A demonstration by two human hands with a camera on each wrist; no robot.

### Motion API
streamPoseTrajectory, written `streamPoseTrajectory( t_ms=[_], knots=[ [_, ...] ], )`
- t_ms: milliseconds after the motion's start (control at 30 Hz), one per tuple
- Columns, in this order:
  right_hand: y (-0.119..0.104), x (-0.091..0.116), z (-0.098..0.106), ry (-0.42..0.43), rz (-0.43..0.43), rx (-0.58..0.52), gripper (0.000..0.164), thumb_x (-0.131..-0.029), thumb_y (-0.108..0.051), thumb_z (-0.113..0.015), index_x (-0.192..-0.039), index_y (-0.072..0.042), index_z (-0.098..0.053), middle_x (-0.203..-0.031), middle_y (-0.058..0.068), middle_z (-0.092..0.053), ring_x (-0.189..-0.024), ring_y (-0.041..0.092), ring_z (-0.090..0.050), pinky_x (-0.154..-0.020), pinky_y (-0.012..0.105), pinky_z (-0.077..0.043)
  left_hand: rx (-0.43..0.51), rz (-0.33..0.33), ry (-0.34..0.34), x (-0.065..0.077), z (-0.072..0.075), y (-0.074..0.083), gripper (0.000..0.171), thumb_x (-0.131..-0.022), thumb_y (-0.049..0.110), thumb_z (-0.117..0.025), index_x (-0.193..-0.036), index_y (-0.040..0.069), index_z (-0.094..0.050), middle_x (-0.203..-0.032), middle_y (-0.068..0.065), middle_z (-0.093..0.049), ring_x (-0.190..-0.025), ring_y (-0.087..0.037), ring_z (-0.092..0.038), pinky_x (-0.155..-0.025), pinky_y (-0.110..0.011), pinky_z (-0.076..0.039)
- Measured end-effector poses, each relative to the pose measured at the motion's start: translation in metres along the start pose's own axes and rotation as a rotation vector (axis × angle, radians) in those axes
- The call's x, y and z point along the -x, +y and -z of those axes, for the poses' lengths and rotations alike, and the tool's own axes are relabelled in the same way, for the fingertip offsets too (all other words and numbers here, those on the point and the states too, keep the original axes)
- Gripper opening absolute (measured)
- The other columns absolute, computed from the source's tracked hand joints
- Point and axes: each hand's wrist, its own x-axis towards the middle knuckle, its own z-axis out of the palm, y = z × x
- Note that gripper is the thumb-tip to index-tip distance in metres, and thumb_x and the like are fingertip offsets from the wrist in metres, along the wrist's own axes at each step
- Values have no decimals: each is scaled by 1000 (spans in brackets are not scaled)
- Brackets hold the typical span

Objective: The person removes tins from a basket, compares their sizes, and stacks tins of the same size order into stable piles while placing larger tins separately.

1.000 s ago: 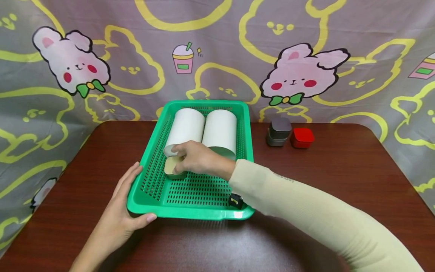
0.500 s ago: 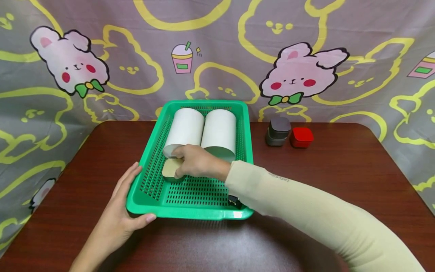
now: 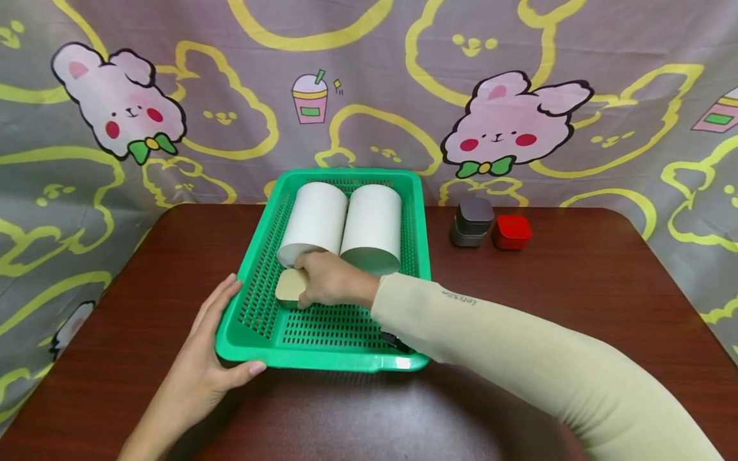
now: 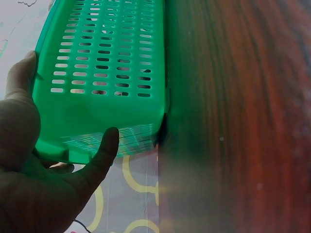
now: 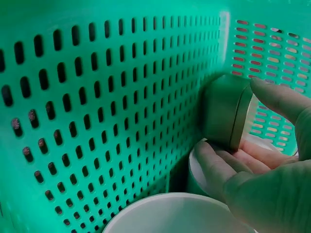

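A green perforated plastic basket (image 3: 323, 360) stands on the table, tilted slightly in the head view. My left hand (image 3: 198, 352) holds its front left corner, fingers along the left side and thumb at the front rim. Inside, near the left wall, is a small rounded-square tin (image 3: 291, 286) with a pale gold lid. My right hand (image 3: 333, 279) pinches this tin between thumb and fingers, as the right wrist view shows of the tin (image 5: 226, 111). Just behind it lie two white cylinders (image 3: 317, 214) side by side; the hand overlaps their near ends.
On the table right of the basket, a dark grey tin (image 3: 474, 218) is stacked on another, with a red tin (image 3: 512, 232) beside them. A patterned curtain (image 3: 369, 83) hangs behind the table (image 3: 576, 288). A black wrist device (image 3: 394, 341) shows under the right sleeve.
My right hand has moved slightly nearer to me, and the tin has shifted a little left and nearer with it. The left hand and basket have stayed in place.
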Motion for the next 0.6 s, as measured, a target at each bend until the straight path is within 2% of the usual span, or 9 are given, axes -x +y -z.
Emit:
streamPoseTrajectory(
  t_ms=[233, 433, 600],
  knots=[
    [2, -3, -3, -7, 11, 14, 51, -88, -17, -85, -134, -6, -65, -104, 5, -66, -88, 16, -55, -76, 25, -45, -4, -3, 6, 0, 0, 0, 120, -69, 13, -95, -166, 30, -27, -173, 5, -19, -148, -16, -29, -103, -2, -23],
    [1, -2, 0, 5, 53, 25, 54, -88, -16, -83, -138, -6, -64, -113, 6, -68, -90, 16, -55, -78, 24, -44, 3, -14, 9, 0, 0, -1, 120, -69, 11, -95, -166, 30, -27, -174, 2, -19, -149, -11, -27, -105, -2, -21],
    [1, 1, 4, 0, 60, -45, 54, -88, -12, -80, -139, -6, -63, -116, 8, -67, -90, 17, -54, -76, 25, -44, 5, -20, 7, 0, -1, -1, 120, -69, 11, -95, -166, 29, -27, -173, 4, -19, -149, -6, -25, -105, -2, -21]
  ],
)
